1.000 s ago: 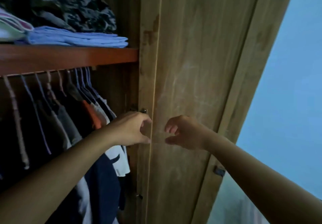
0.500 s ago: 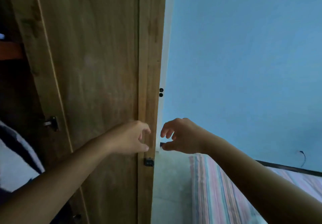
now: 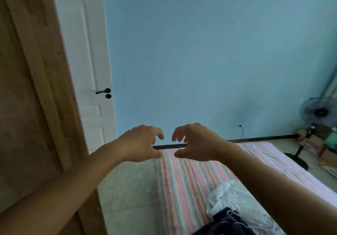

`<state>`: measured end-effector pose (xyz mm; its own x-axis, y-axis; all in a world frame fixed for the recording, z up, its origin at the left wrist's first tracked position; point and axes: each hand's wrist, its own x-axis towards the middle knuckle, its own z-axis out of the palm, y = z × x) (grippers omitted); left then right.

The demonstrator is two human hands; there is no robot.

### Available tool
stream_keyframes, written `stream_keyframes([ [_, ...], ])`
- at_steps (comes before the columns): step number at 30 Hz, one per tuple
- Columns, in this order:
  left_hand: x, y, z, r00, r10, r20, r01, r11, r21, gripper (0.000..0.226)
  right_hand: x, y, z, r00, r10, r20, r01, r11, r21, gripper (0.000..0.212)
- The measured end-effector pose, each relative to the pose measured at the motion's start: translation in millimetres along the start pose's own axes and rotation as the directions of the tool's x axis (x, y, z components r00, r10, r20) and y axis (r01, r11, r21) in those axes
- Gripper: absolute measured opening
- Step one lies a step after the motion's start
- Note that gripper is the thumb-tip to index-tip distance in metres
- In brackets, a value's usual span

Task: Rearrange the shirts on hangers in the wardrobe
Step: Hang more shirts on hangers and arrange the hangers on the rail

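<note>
Along the left edge stands the brown wooden wardrobe (image 3: 27, 88), only its outer panel in view, so its inside and the shirts hanging there cannot be seen. Behind it is a white panelled door (image 3: 87, 70) with a black lever handle (image 3: 104, 91), set against a pale blue wall (image 3: 200, 52). Below the wall lies a mattress under a pink, green and grey striped sheet (image 3: 191, 180), resting on a pale tiled floor (image 3: 131, 189). On the near end of the sheet sits a crumpled white cloth (image 3: 224, 196), and just in front of it a dark navy garment (image 3: 224, 223) with thin pale hangers (image 3: 242, 218) lying on it. At the far right a standing fan (image 3: 318, 112) on a black round base is near some blurred clutter on the floor. Both bare forearms reach forward at mid-frame. The left hand (image 3: 140, 143) and the right hand (image 3: 195, 143) hover side by side, close but apart, above the far end of the mattress. Each has its fingers loosely curled and its thumb spread below them, with a clear gap between thumb and fingers; neither holds or touches anything.
</note>
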<state>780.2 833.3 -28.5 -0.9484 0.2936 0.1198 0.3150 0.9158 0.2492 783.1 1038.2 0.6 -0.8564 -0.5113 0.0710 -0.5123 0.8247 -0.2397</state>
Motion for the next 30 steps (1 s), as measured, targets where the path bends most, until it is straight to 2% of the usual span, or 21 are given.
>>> stream_keyframes([
  [4, 35, 25, 22, 0.990, 0.131, 0.044, -0.131, 0.991, 0.002, 0.043, -18, 29, 1, 0.990, 0.137, -0.042, -0.137, 0.990, -0.008, 0.037],
  [8, 66, 50, 45, 0.952, 0.286, 0.111, -0.286, 0.958, -0.013, 0.045, -39, 51, 5, 0.953, 0.296, -0.072, -0.297, 0.955, -0.006, 0.038],
  [14, 98, 87, 71, 0.871, 0.459, 0.176, -0.451, 0.889, -0.084, 0.045, -77, 74, 19, 0.848, 0.512, -0.135, -0.518, 0.855, -0.008, 0.034],
  [18, 107, 107, 92, 0.808, 0.561, 0.181, -0.537, 0.827, -0.167, 0.056, -111, 86, 30, 0.751, 0.641, -0.162, -0.646, 0.763, 0.022, 0.034],
  [23, 117, 133, 125, 0.743, 0.613, 0.268, -0.575, 0.790, -0.213, 0.061, -156, 108, 47, 0.652, 0.746, -0.138, -0.748, 0.662, 0.047, 0.036],
  [30, 141, 173, 194, 0.712, 0.602, 0.360, -0.560, 0.797, -0.225, 0.046, -200, 168, 75, 0.560, 0.815, -0.149, -0.816, 0.574, 0.068, 0.033],
])
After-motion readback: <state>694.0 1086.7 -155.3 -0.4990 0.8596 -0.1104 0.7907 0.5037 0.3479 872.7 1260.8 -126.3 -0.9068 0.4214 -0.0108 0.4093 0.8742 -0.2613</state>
